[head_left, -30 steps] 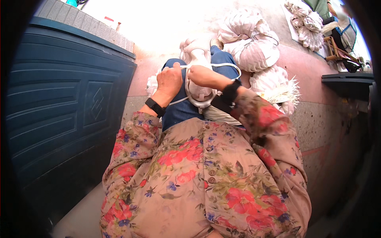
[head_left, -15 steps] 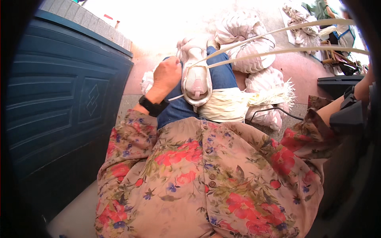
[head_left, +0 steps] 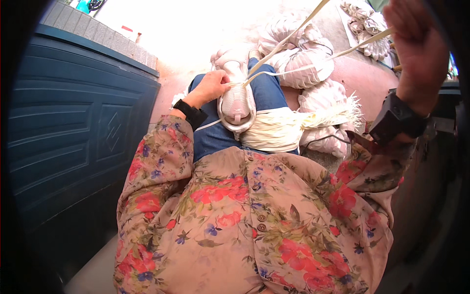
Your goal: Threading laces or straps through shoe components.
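A pale sneaker upper (head_left: 236, 105) with a mesh tongue lies across my jeans-covered lap. My left hand (head_left: 210, 87) is closed at its left edge, thumb and fingers pinched on the upper beside the lace holes. Two cream strands of shoelace (head_left: 313, 63) rise from the upper toward the right. One strand runs to my raised right hand (head_left: 416, 41), which is closed on it at the upper right; the other leaves the picture at the top. A thick bundle of cream laces (head_left: 274, 130) rests over my right thigh, its frayed ends pointing right.
Nested stacks of pale uppers (head_left: 303, 59) lie on the floor ahead, and another stack (head_left: 323, 115) is beside my right leg. More uppers (head_left: 367, 29) sit at the far right. A dark blue panelled door (head_left: 83, 112) stands close on my left.
My right hand has come into view at the upper right, and the lace strands have swung upward. My left hand has shifted from a fist beside the upper to a pinch on its edge.
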A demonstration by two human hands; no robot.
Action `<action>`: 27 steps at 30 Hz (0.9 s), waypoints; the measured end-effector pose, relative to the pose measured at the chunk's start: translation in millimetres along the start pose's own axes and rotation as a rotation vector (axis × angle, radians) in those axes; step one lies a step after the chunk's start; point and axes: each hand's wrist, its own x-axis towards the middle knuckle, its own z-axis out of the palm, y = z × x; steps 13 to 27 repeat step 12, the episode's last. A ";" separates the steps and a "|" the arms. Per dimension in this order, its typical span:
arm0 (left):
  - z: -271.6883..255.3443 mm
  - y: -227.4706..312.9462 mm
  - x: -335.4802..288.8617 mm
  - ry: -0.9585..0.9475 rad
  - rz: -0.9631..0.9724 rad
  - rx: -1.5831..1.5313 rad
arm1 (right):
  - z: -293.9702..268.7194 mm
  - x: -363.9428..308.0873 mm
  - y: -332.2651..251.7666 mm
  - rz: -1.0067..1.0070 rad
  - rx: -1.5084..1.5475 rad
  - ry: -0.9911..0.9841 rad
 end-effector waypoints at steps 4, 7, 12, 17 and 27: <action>-7.6 1.8 5.5 -0.092 0.022 0.057 | 4.6 -7.0 43.0 0.025 -0.012 0.233; -5.9 3.8 4.2 0.035 0.141 0.147 | 13.4 -4.1 69.9 0.169 -0.196 0.286; -7.3 16.6 4.9 0.397 0.678 0.586 | 40.3 7.5 103.3 0.377 -0.105 0.245; -7.3 16.6 4.9 0.397 0.678 0.586 | 40.3 7.5 103.3 0.377 -0.105 0.245; -7.3 16.6 4.9 0.397 0.678 0.586 | 40.3 7.5 103.3 0.377 -0.105 0.245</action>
